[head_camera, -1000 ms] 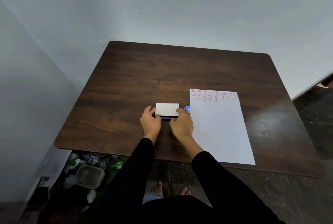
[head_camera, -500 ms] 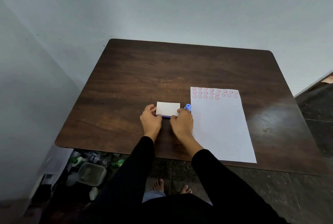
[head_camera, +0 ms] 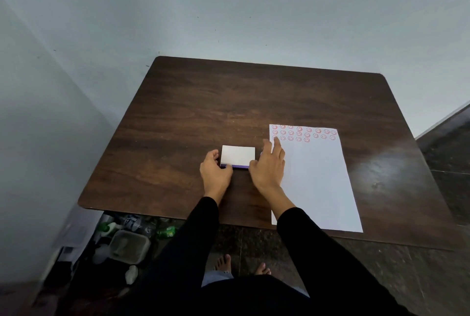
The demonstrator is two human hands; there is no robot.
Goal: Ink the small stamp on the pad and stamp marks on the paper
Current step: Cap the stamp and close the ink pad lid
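The ink pad (head_camera: 237, 156), with a white lid shut over a purple base, lies on the dark wooden table (head_camera: 193, 112). My left hand (head_camera: 215, 175) grips its front left corner. My right hand (head_camera: 268, 165) is just right of the pad with its fingers spread, thumb at the pad's front right corner and fingertips over the left edge of the white paper (head_camera: 318, 180). The small blue stamp is almost wholly hidden under those fingers. Rows of red smiley marks (head_camera: 304, 133) run along the paper's top edge.
Walls close off the table's far and left sides. Below the table's front left edge, on the floor, stand a grey tub (head_camera: 129, 245) and several bottles (head_camera: 165, 231). My bare feet (head_camera: 241, 266) show on the dark floor.
My right hand has left the pad's right corner and stretched its fingers toward the paper's upper left, covering the blue stamp. My left hand stays on the pad.
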